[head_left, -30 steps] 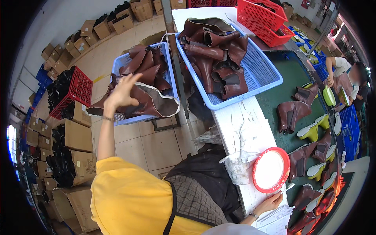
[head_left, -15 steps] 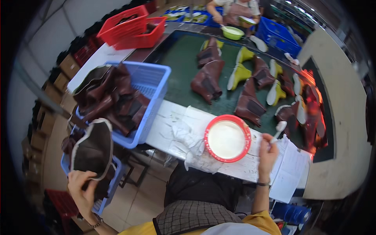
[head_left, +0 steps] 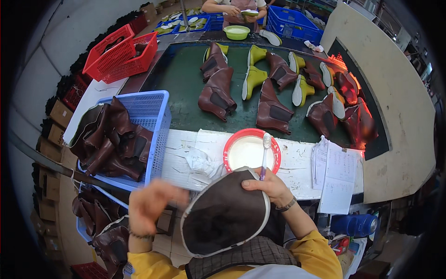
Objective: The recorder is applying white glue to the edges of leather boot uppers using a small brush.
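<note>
My right hand (head_left: 269,186) pinches the top edge of a boot upper (head_left: 225,211), its dark brown inside facing up and its rim pale. The same hand holds a toothbrush (head_left: 265,159) with a purple and white handle; its head, coated white, points up in front of a red bowl (head_left: 277,157) of white liquid. To the left of the upper, apart from it, my left hand (head_left: 155,202) is smeared by motion, so its fingers cannot be read. Further maroon boot uppers (head_left: 111,142) lie heaped in a blue basket (head_left: 162,123) on my left.
Maroon boots (head_left: 274,109) and yellow-green foot forms (head_left: 254,81) with white soles stand on a dark green belt (head_left: 160,69). An orange glow lights the right end. Papers (head_left: 339,172), a crumpled white cloth (head_left: 200,160) and red crates (head_left: 125,65) lie around. A co-worker (head_left: 239,11) works opposite.
The boot upper has come from the lower left basket to in front of me, and my right hand now grips it beside the toothbrush. My left hand has let go. The view has shifted.
</note>
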`<state>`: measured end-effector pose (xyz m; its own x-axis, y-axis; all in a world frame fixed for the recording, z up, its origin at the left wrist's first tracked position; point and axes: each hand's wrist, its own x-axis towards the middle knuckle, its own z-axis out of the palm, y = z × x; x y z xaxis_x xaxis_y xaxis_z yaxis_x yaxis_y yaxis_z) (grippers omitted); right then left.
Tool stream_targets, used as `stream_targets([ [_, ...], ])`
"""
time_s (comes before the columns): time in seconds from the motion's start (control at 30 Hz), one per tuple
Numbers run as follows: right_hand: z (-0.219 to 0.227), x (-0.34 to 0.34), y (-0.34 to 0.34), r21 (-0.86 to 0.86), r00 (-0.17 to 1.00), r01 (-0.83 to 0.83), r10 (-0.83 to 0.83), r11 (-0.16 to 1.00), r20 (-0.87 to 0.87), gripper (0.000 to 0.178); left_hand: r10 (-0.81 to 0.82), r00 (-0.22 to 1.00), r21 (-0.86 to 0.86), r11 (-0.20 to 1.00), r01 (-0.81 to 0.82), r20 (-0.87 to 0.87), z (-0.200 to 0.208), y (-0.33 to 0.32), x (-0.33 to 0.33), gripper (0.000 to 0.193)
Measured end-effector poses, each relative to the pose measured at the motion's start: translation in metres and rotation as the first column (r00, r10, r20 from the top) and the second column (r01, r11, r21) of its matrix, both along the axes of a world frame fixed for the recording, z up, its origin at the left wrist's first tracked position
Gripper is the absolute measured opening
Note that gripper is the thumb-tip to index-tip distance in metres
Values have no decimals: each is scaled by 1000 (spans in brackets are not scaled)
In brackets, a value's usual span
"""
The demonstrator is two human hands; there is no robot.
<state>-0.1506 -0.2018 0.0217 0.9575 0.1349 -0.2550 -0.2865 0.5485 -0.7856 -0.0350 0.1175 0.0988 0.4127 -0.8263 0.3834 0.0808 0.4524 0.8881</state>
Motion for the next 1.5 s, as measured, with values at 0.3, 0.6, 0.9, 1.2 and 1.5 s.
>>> stream_targets([
  [0.3,-3,-7,-9,-519,996,32,15,854,87,29,-211,870,360,848,390,-446,-65,-64,-35,121],
  [0.6,-33,-8,-82,-920,902,335,-213,-203,375,20,382,843,623,779,-74,-377,-88,-39,2,29],
  [0.9,-16,-5,-89,-926,919,378,-136,29,371,15,214,940,727,685,50,-267,-65,-70,37,28],
  [1.2,-5,17,-77,-743,726,661,161,102,668,19,256,861,605,793,73,-439,-43,-90,33,36],
  [1.5,-15,3,-43,-716,719,683,42,143,694,22,422,907,533,771,-348,-18,-43,-75,55,28],
])
